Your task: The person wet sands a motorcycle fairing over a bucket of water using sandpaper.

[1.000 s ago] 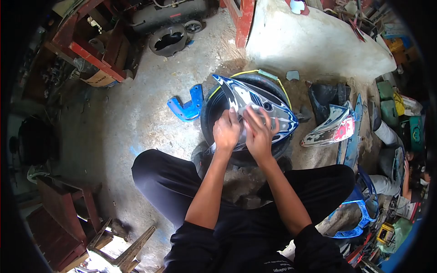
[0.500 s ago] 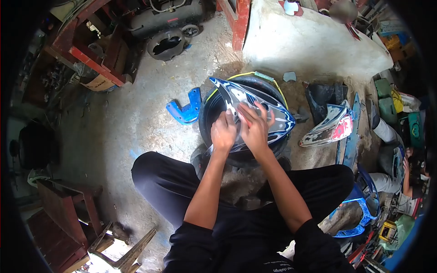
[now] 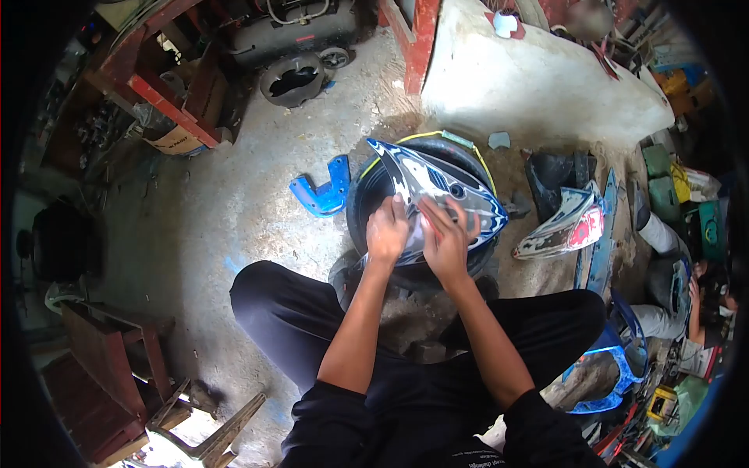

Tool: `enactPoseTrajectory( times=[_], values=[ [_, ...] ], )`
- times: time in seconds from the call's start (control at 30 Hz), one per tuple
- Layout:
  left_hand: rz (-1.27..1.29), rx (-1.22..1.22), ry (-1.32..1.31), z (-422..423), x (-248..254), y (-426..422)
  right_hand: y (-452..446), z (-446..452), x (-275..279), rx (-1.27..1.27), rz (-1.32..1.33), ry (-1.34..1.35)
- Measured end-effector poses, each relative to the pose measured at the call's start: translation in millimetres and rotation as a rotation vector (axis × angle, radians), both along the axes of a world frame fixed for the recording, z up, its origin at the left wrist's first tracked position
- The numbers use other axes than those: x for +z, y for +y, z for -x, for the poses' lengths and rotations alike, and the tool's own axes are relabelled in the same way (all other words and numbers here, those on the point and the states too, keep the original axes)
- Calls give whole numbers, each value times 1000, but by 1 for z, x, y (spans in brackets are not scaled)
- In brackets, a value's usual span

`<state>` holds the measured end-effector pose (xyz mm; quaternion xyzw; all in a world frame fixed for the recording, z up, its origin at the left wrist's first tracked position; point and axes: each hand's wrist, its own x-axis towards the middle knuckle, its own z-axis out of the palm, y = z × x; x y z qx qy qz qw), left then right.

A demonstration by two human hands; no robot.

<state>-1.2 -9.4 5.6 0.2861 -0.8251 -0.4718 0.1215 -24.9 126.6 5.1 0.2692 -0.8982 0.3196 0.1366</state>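
Closest to us, black trousers [image 3: 285, 300] cover two bent knees spread to either side, and below them at the left stands a wooden chair frame [image 3: 228, 425]. Ahead of the knees, we see both bare hands on a blue, white and grey fairing panel [image 3: 429, 178], which lies across the top of a round black tub [image 3: 355, 212] edged partly in yellow, its pointed end toward the right. The left hand [image 3: 388, 232] has its fingers curled close together at the panel's near left part; we cannot tell whether they clamp it. The right hand [image 3: 448, 242] lies just beside it, over the panel's middle, fingers partly spread; its underside is hidden, so we cannot tell whether it grips anything.

Left of the tub, near it, a blue U-shaped panel [image 3: 321, 196] lies on the concrete floor [image 3: 203, 226]. To the right we find a white panel with a red patch [image 3: 563, 230] and, just past it, a long blue strip [image 3: 602, 234]. At the right edge is another person's hand [image 3: 693, 292].

Farther off, a pale slab [image 3: 530, 86] leans beside a red post [image 3: 422, 51], and a dark cylindrical tank [image 3: 292, 37] stands behind a hollow round black piece [image 3: 293, 92].
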Motion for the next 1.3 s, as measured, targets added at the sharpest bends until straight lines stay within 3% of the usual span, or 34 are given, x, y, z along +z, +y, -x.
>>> enactPoseTrajectory(
  times=[0.57, 0.83, 1.03, 1.3],
  values=[
    [-26, -14, 60, -3, -7, 1, -30, 32, -1, 30, 1, 28],
    [-59, -22, 8, -2, 1, -2, 4, -8, -3, 21, -40, -18],
    [-40, -17, 28, -1, -3, -2, -30, 31, -5, 22, -44, 15],
    [-49, -15, 20, -3, -2, -1, 2, 6, -3, 13, -47, -52]
  ],
)
